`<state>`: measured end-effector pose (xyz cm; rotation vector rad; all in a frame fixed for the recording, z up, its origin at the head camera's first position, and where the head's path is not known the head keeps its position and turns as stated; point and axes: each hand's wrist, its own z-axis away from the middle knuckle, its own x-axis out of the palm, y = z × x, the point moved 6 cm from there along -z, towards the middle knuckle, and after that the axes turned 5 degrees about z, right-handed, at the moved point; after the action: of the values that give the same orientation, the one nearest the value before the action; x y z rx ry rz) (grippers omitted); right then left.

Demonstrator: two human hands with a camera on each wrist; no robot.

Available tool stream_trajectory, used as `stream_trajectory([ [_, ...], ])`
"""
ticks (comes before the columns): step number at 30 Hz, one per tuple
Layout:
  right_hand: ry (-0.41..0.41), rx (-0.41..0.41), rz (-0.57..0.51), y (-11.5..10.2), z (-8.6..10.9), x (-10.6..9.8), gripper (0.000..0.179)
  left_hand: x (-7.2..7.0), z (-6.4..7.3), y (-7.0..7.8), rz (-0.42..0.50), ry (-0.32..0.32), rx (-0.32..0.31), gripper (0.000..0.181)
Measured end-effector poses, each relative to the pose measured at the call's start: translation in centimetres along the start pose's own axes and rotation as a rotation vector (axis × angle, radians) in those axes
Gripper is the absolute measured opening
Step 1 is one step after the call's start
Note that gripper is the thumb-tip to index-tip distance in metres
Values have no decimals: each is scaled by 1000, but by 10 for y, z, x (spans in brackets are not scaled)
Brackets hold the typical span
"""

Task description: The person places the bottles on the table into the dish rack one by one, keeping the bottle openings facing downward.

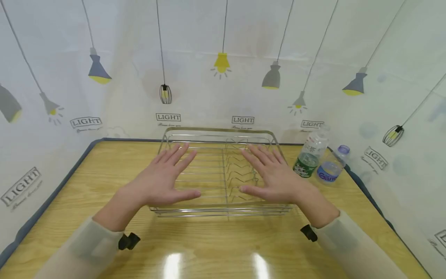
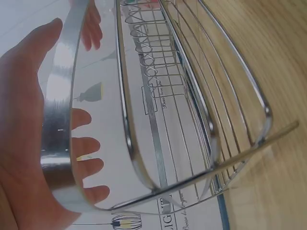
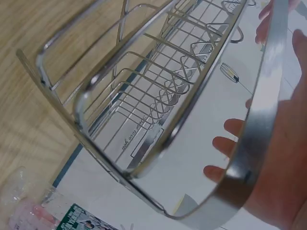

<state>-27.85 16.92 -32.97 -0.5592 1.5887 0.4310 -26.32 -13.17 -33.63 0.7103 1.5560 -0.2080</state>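
A silver wire dish rack [image 1: 223, 211] stands on the wooden table, with a flat metal band as its top rim [image 2: 57, 110] and zigzag plate-holding wires [image 1: 240, 180] on its right part. Over its left side my left hand [image 1: 162, 180] is spread, palm down, with straight fingers and the thumb pointing inward. My right hand [image 1: 278, 180] mirrors it over the right side, fingers spread too. Both hold nothing. In the wrist views, each hand shows beyond the flat rim, and the rim [image 3: 266, 110] partly covers the right hand's fingers.
Right of the rack stand a clear bottle with a green label [image 1: 306, 164] and a smaller bottle with a blue-purple label [image 1: 328, 171]. The wooden table [image 1: 101, 174] is bordered at the back and sides by a white cloth [image 1: 195, 58] printed with lamps.
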Motion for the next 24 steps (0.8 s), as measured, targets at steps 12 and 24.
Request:
stream_trajectory([
  [12, 503, 11, -223, 23, 26, -44, 44, -16, 6, 8, 422, 179, 104, 70],
  [24, 837, 241, -527, 87, 78, -76, 34, -19, 13, 11, 620, 127, 101, 57],
])
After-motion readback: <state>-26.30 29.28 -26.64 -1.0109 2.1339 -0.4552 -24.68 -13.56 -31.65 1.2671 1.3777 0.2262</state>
